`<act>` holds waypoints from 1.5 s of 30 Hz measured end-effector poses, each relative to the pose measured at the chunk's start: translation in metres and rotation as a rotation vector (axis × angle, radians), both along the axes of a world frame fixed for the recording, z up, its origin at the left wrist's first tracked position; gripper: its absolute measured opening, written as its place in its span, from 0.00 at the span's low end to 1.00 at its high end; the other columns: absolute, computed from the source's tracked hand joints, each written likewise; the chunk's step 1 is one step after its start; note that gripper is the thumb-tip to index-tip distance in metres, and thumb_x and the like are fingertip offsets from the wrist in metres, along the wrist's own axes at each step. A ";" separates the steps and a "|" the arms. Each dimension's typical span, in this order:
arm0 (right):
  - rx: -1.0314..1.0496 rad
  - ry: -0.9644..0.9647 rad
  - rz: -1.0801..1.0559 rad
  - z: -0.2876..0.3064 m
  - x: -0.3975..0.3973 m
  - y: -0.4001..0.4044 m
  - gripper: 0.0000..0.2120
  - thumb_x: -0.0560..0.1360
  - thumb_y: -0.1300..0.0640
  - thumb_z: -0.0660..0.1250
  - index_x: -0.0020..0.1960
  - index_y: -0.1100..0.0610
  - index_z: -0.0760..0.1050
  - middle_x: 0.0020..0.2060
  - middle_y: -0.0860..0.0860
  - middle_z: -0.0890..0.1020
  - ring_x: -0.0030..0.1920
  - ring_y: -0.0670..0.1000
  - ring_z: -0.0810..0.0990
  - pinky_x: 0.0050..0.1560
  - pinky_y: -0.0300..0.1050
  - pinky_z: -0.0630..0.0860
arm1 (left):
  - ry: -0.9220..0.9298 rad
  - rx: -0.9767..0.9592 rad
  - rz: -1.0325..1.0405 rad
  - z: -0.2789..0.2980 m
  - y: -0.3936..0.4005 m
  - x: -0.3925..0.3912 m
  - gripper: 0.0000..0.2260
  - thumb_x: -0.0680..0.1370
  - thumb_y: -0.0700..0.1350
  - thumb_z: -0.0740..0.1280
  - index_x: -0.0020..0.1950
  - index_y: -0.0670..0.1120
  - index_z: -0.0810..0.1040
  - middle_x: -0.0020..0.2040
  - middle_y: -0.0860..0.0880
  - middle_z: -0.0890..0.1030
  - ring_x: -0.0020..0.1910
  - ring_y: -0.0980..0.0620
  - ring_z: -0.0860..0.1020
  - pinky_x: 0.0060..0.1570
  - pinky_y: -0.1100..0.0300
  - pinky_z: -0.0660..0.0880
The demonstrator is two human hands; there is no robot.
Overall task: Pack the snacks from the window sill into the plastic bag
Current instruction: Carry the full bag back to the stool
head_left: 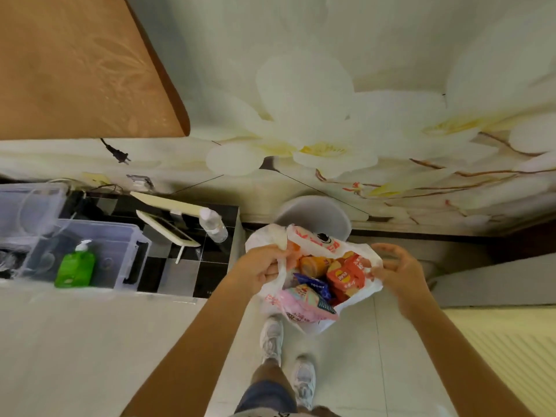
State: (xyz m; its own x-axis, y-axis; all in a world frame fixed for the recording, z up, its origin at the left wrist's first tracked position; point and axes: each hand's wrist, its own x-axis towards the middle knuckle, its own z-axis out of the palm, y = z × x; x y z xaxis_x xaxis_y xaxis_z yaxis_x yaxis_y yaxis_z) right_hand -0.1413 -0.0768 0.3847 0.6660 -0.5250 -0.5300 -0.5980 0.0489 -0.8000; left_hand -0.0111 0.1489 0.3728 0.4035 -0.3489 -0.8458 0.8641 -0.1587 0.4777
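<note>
- The left hand is clamped on the left handle and rim of the plastic bag, fingers curled round the bunched film. This hand seems to take most of the load.
- The plastic bag hangs in the air between both hands, above the floor and the person's shoes, just in front of a grey stool. Nothing carries it but the hands. Its mouth opens upward toward the camera; its long axis runs top to bottom, from the handles down to the sagging base.
- Inside lie the snacks: an orange packet toward the far-left side, a blue packet in the middle, a pink packet poking out over the near rim, and a red crisp bag on the right. They lie at mixed angles, none upright.
- Handling, as I judge it: the film is thin, soft and slippery, so it wants gripping at the gathered handles, not the wall. The load looks light and bulky; the puffed packets crush easily.
- The right hand pinches the right rim with thumb and forefinger, the other fingers spread loosely apart above it.
</note>
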 end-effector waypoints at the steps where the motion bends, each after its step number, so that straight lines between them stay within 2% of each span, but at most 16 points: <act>1: 0.016 0.024 -0.018 -0.011 0.011 -0.003 0.18 0.73 0.71 0.67 0.57 0.54 0.74 0.45 0.56 0.83 0.40 0.52 0.85 0.38 0.48 0.82 | 0.013 0.010 -0.002 -0.011 -0.004 0.013 0.13 0.77 0.37 0.68 0.61 0.39 0.77 0.50 0.44 0.84 0.45 0.52 0.82 0.47 0.60 0.77; 5: 0.059 0.102 -0.109 -0.045 0.044 -0.018 0.17 0.73 0.70 0.68 0.56 0.53 0.74 0.47 0.58 0.81 0.45 0.56 0.83 0.45 0.53 0.81 | 0.053 0.064 -0.051 -0.044 -0.022 0.051 0.13 0.77 0.37 0.68 0.61 0.41 0.75 0.46 0.44 0.85 0.47 0.50 0.82 0.62 0.52 0.75; 7: 0.094 0.124 -0.176 -0.057 0.056 -0.026 0.17 0.73 0.71 0.67 0.56 0.54 0.73 0.49 0.59 0.81 0.48 0.58 0.82 0.47 0.55 0.80 | 0.058 0.035 -0.093 -0.058 -0.032 0.061 0.18 0.77 0.36 0.68 0.66 0.42 0.71 0.41 0.47 0.85 0.44 0.52 0.83 0.60 0.52 0.75; 9: 0.100 0.151 -0.229 -0.066 0.066 -0.035 0.18 0.73 0.72 0.66 0.58 0.55 0.73 0.51 0.59 0.80 0.51 0.59 0.80 0.50 0.56 0.79 | 0.046 0.018 -0.120 -0.069 -0.043 0.067 0.21 0.77 0.36 0.67 0.70 0.41 0.69 0.40 0.50 0.85 0.40 0.55 0.84 0.50 0.58 0.79; 12: 0.094 0.180 -0.221 -0.082 0.079 -0.047 0.18 0.72 0.72 0.66 0.56 0.53 0.74 0.53 0.58 0.80 0.53 0.59 0.79 0.56 0.59 0.78 | 0.010 0.063 -0.074 -0.089 -0.054 0.075 0.12 0.78 0.35 0.66 0.60 0.44 0.76 0.43 0.49 0.85 0.39 0.55 0.83 0.37 0.63 0.79; 15: 0.108 0.203 -0.182 -0.100 0.082 -0.050 0.19 0.72 0.72 0.66 0.56 0.54 0.74 0.52 0.58 0.78 0.49 0.57 0.80 0.47 0.54 0.80 | 0.008 0.122 0.050 -0.109 -0.060 0.077 0.15 0.77 0.35 0.67 0.62 0.46 0.74 0.52 0.44 0.83 0.48 0.49 0.83 0.52 0.53 0.78; 18: 0.112 0.239 -0.177 -0.119 0.081 -0.051 0.18 0.72 0.72 0.66 0.55 0.54 0.74 0.51 0.58 0.78 0.48 0.57 0.80 0.41 0.48 0.78 | -0.008 0.192 0.091 -0.125 -0.057 0.074 0.08 0.78 0.35 0.66 0.46 0.48 0.74 0.46 0.47 0.83 0.39 0.54 0.81 0.41 0.59 0.75; 20: 0.118 0.254 -0.174 -0.128 0.081 -0.050 0.17 0.72 0.71 0.66 0.56 0.54 0.74 0.51 0.58 0.78 0.49 0.57 0.80 0.41 0.48 0.78 | -0.008 0.224 0.121 -0.131 -0.053 0.071 0.09 0.78 0.36 0.67 0.42 0.48 0.74 0.45 0.46 0.82 0.40 0.52 0.80 0.38 0.59 0.74; 22: 0.102 0.263 -0.143 -0.132 0.080 -0.049 0.16 0.73 0.70 0.67 0.54 0.52 0.75 0.51 0.58 0.78 0.50 0.56 0.80 0.45 0.51 0.79 | -0.020 0.227 0.135 -0.135 -0.048 0.065 0.03 0.77 0.37 0.68 0.47 0.44 0.76 0.48 0.44 0.82 0.43 0.50 0.81 0.41 0.56 0.75; 24: 0.087 0.263 -0.058 -0.130 0.079 -0.047 0.15 0.72 0.68 0.68 0.52 0.49 0.75 0.51 0.57 0.78 0.51 0.56 0.79 0.50 0.54 0.80 | -0.013 0.231 0.168 -0.137 -0.045 0.057 0.06 0.77 0.38 0.69 0.53 0.42 0.77 0.50 0.45 0.83 0.46 0.50 0.82 0.50 0.53 0.77; 27: 0.069 0.271 0.061 -0.129 0.072 -0.046 0.15 0.73 0.66 0.69 0.50 0.47 0.73 0.51 0.55 0.78 0.52 0.55 0.79 0.52 0.54 0.79 | -0.027 0.263 0.173 -0.139 -0.042 0.042 0.04 0.75 0.40 0.71 0.48 0.45 0.78 0.47 0.45 0.83 0.45 0.48 0.81 0.48 0.56 0.76; 30: -0.065 0.269 0.152 -0.133 0.059 -0.045 0.12 0.75 0.65 0.67 0.55 0.52 0.73 0.52 0.56 0.77 0.50 0.54 0.78 0.49 0.48 0.79 | -0.236 0.355 0.093 -0.138 -0.042 0.023 0.05 0.76 0.42 0.70 0.48 0.45 0.76 0.46 0.46 0.80 0.42 0.52 0.78 0.41 0.64 0.73; 34: -0.162 0.263 0.266 -0.135 0.049 -0.040 0.11 0.77 0.62 0.65 0.60 0.57 0.72 0.50 0.58 0.78 0.44 0.50 0.78 0.41 0.36 0.77 | -0.547 0.464 -0.114 -0.133 -0.048 -0.001 0.13 0.77 0.47 0.69 0.59 0.48 0.72 0.54 0.50 0.79 0.51 0.51 0.78 0.54 0.55 0.78; 38: -0.196 0.237 0.354 -0.129 0.045 -0.038 0.11 0.77 0.60 0.66 0.59 0.55 0.72 0.49 0.56 0.78 0.48 0.55 0.80 0.48 0.46 0.79 | -0.555 0.526 -0.124 -0.128 -0.056 -0.010 0.20 0.78 0.48 0.68 0.68 0.46 0.69 0.62 0.46 0.78 0.57 0.47 0.78 0.57 0.51 0.78; 42: -0.160 0.185 0.286 -0.130 0.040 -0.041 0.11 0.77 0.59 0.67 0.58 0.60 0.74 0.48 0.56 0.79 0.41 0.47 0.79 0.36 0.29 0.75 | -0.528 0.527 -0.091 -0.127 -0.058 -0.015 0.20 0.77 0.46 0.68 0.67 0.47 0.68 0.62 0.46 0.78 0.56 0.47 0.79 0.56 0.52 0.78; 45: -0.107 0.206 0.237 -0.137 0.033 -0.040 0.12 0.77 0.58 0.67 0.58 0.61 0.74 0.50 0.58 0.80 0.40 0.45 0.78 0.32 0.28 0.73 | -0.487 0.478 -0.040 -0.134 -0.053 -0.023 0.22 0.76 0.44 0.70 0.67 0.47 0.67 0.62 0.45 0.77 0.57 0.46 0.79 0.57 0.48 0.78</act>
State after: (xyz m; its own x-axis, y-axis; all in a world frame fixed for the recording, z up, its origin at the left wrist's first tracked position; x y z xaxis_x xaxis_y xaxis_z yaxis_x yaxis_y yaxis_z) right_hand -0.1083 -0.1172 0.2476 0.6607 -0.4284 -0.6164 -0.7326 -0.1890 -0.6539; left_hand -0.0344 0.0964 0.2390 0.7716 -0.0046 -0.6361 0.5576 -0.4765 0.6798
